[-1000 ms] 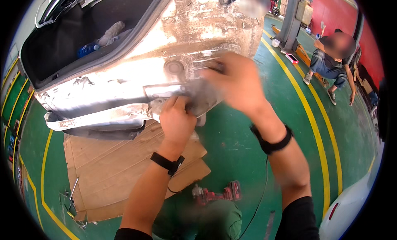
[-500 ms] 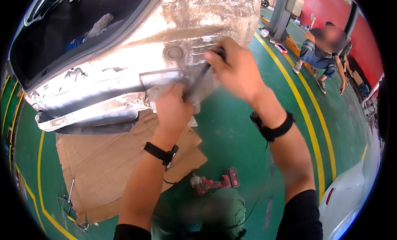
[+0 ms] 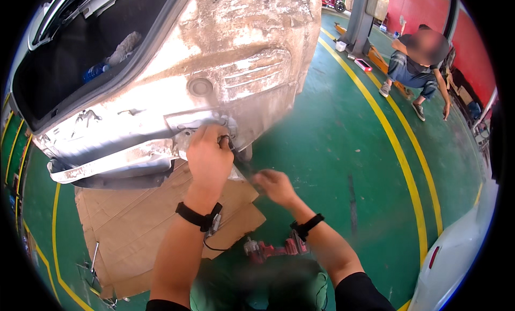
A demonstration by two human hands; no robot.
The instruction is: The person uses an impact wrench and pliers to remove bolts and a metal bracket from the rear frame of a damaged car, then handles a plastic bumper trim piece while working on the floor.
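My left hand [image 3: 209, 155] is closed on a dark tool [image 3: 230, 146] at the bolted bracket area on the lower corner of a stripped, dirt-stained car rear panel [image 3: 252, 32]. Lower right of it, my right hand [image 3: 274, 183] has curled fingers at the blurred far end of that dark tool, gripping it. A round cap [image 3: 200, 88] and slotted ridges sit higher on the panel. The bent lower metal lip [image 3: 112, 160] runs left from my left hand. Whatever my left fingertips touch behind the tool is hidden.
A cardboard sheet [image 3: 123, 230] lies on the green floor, with a metal wrench [image 3: 95, 256] and red cordless power tool [image 3: 273, 249] below. A person [image 3: 416, 75] squats at right near a lift post [image 3: 360, 27]. Another car [image 3: 445, 268] is at lower right; the open trunk is upper left.
My right hand has swung from up on the panel down and toward me, below the panel's corner, with the dark tool angled downward. My left hand stays at the bracket.
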